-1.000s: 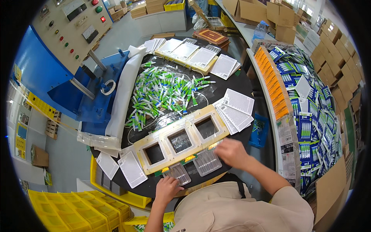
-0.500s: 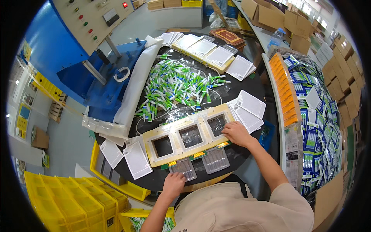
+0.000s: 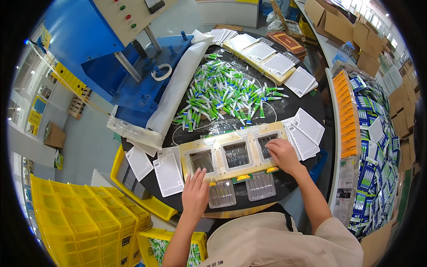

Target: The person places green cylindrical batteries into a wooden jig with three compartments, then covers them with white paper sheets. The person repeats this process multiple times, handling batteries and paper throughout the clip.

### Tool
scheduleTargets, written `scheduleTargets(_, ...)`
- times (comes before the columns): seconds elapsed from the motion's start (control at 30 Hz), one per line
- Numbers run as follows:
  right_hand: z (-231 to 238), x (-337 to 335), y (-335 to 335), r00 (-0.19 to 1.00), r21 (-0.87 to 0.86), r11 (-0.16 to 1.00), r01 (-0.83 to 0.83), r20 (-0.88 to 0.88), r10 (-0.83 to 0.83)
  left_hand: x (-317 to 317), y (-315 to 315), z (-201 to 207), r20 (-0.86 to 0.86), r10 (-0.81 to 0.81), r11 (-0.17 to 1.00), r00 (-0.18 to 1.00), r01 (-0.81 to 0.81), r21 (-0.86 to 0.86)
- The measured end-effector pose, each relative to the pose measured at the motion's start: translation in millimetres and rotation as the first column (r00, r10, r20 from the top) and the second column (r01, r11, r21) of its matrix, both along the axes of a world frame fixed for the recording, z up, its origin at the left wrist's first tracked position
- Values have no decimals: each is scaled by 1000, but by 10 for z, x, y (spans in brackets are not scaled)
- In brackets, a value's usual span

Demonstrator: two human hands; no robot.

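Note:
In front of me lies a pale yellow frame (image 3: 216, 164) with three square openings. A clear ribbed blister tray (image 3: 236, 155) sits in the middle opening, and clear plastic shows in the other two. My left hand (image 3: 195, 191) is open, fingers stretched and fingertips at the left opening's lower edge. At the right opening, the bent fingers of my right hand (image 3: 282, 155) are drawn together; what they grip, if anything, is hidden. Two more clear blister trays, a left one (image 3: 221, 194) and a right one (image 3: 260, 187), lie along the frame's near edge.
Green-and-white tubes (image 3: 227, 93) are heaped beyond the frame. White printed cards (image 3: 169, 175) lie at both sides. A second loaded frame (image 3: 259, 58) stands at the back. Left is a blue press (image 3: 147, 84); yellow crates (image 3: 84, 218) stand near left. Packaged tubes (image 3: 373, 155) fill a bin at right.
My left hand has moved up from the blister tray at the near edge to the left opening, which now shows clear plastic. My right hand stays at the right opening. The whole view has shifted.

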State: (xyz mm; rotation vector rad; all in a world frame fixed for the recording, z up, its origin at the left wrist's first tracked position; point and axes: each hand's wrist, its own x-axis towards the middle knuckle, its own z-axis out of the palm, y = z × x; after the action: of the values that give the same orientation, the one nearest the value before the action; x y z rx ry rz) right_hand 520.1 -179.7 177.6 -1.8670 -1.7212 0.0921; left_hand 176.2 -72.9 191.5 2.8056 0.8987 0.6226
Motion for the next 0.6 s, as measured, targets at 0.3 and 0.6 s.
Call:
scheduleTargets(0.3,-194,270,125,992,-33,991,126,25,-126,8,489,-634,-248,-79,996,965,65,-62)
scheduleTargets(0.6,-418,1153,1280,885,-266,855,444,-20,-466,928,603,-406,159,188,955,969,-143,-261)
